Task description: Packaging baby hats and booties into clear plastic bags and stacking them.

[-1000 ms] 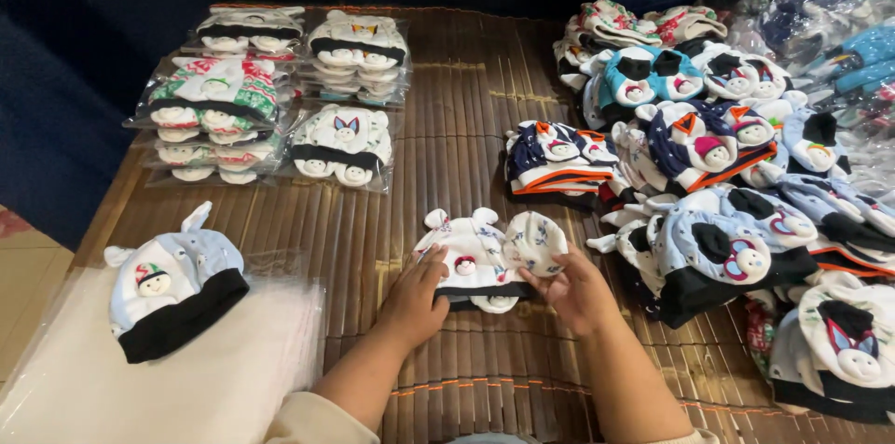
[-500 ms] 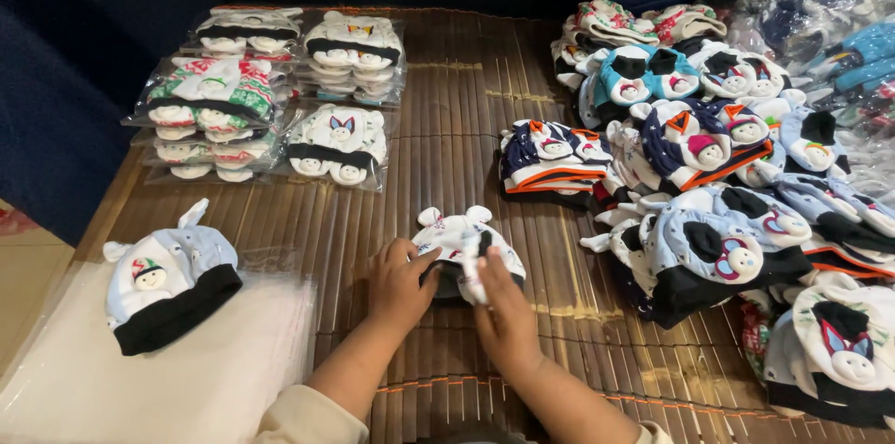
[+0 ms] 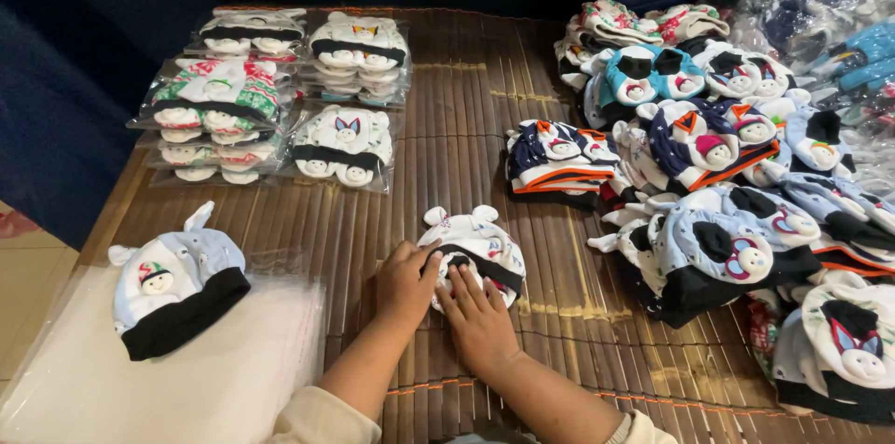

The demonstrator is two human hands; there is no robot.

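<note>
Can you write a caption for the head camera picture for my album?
Both hands, left and right, press a small white baby hat flat on a bamboo mat.

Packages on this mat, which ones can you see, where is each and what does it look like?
Bagged hat stacks: far left of mat, clear flat bags, white, green and black hats inside.
Empty clear bags: near left, flat glossy pile under a pale blue hat.
Crinkled plastic bag: far right corner, clear, dark and blue contents.
</note>
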